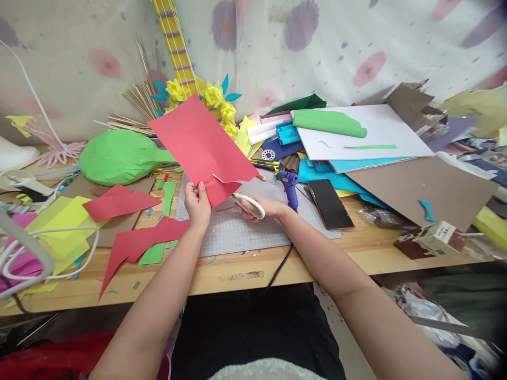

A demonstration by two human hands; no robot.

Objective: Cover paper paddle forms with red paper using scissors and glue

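Observation:
A sheet of red paper (202, 142) is held up over the grey cutting mat (233, 237). My left hand (198, 206) pinches its lower left edge, thumb on the near face. In my right hand (259, 207) are scissors with pale handles (253, 205), fingers closed through the loops. One blade shows against the red paper, and a cut runs in from the lower right side. Red paper offcuts (142, 240) lie left of my left hand, partly over green scraps. Beyond my right hand rests a blue glue gun (290, 187).
A green paper-covered round shape with a handle (119, 157) lies at left. A phone (329, 203) sits right of the mat. White board (364, 129), a green roll (328, 122) and brown cardboard (420, 182) pile up at right. A yellow decorated neck with strings (178, 47) stands behind.

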